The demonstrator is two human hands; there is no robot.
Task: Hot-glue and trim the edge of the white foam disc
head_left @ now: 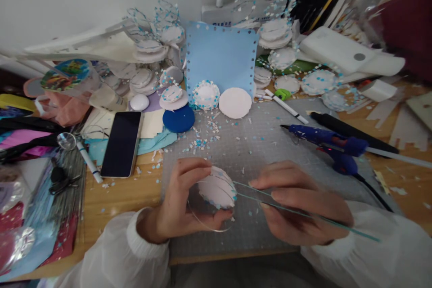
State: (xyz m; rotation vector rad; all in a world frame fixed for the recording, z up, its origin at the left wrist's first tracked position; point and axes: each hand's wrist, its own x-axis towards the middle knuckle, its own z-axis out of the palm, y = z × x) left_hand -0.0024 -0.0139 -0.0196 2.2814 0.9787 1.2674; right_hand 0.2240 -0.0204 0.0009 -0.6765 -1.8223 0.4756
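My left hand [173, 202] is closed on the edges of a round white paper disc [216, 191] with small blue and white bits along its rim. A thin wire ring [202, 224] loops out below the disc. Slim teal tweezers [357, 232] lie in the closed fingers of my right hand [303, 204], which is slightly blurred. The tweezers' two tips point left and reach the disc's right rim; whether they pinch a bit there, I cannot tell. Both hands are above a grey cutting mat [266, 144] scattered with tiny blue and white paper bits [202, 143].
A blue glue gun [327, 139] lies at right with its cable. At left are a phone [122, 144] and a white pen [88, 161]. Behind the mat stand a light blue card [221, 56], a white oval disc [235, 102], a dark blue disc [178, 119] and several decorated white discs.
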